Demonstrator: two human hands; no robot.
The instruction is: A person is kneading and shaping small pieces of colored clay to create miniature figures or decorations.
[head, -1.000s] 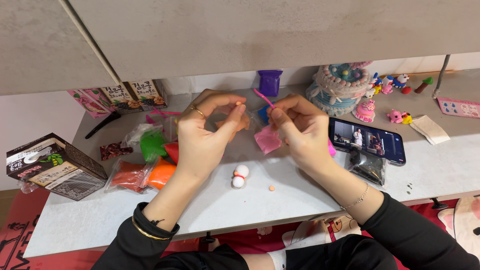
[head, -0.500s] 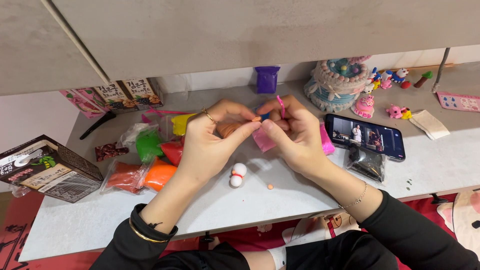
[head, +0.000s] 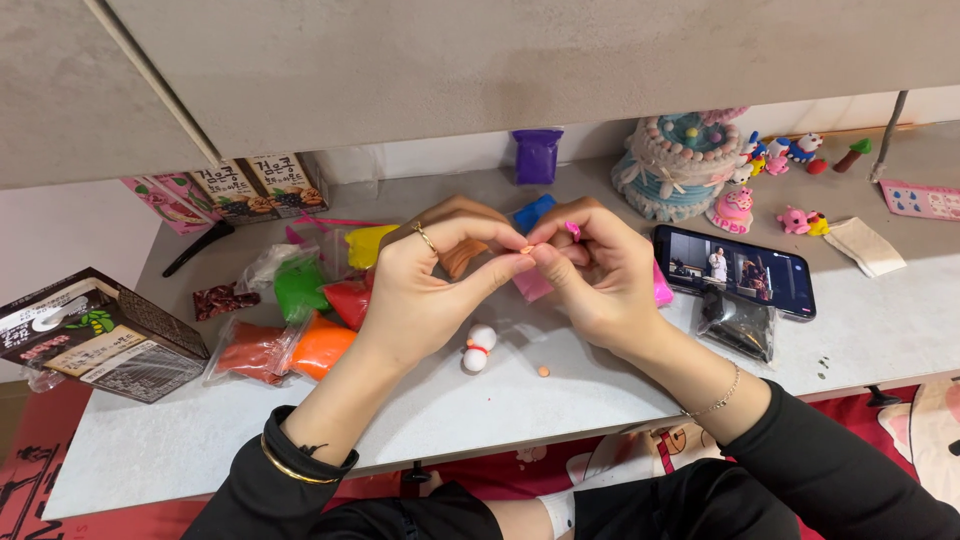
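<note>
Centrally, item one: a tiny orange clay bit (head: 527,249), pinched between the fingertips of both hands above the grey tabletop (head: 880,330), held high and close to the camera, probably so that so small a piece can be seen and shaped.

- Left hand (head: 425,290): thumb and forefinger closed on the bit; a thin ring on one finger, gold bangle at the wrist.
- Right hand (head: 595,275): fingertips meeting the left's on the same bit; a slim pink tool (head: 572,229) is tucked among its fingers, and a fine chain bracelet hangs at the wrist.
- Small white figure (head: 478,348): two smooth round balls with a red band between, lying on the table at 6 o'clock from the hands, just below them.
- Orange pellet (head: 543,371): flat, round, at 5 o'clock from the figure, near it.
- Clay packets (head: 300,320): soft lumps in crinkled clear bags, in yellow, green, red and orange, heaped at 9 o'clock from the hands, within reach.
- Pink clay slab (head: 531,285): matte, partly hidden behind the right hand.
- Phone (head: 735,282): glossy, lit, lying flat at 3 o'clock, screen turned toward the person.
- Cake-shaped model (head: 675,165): pale blue, piped trim, at 1 o'clock, with small bright figurines (head: 800,220) beside it.
- Purple packet (head: 537,155): upright at 12 o'clock, against the wall.
- Dark carton (head: 95,335): on its side at 9 o'clock, at the table's edge.
</note>
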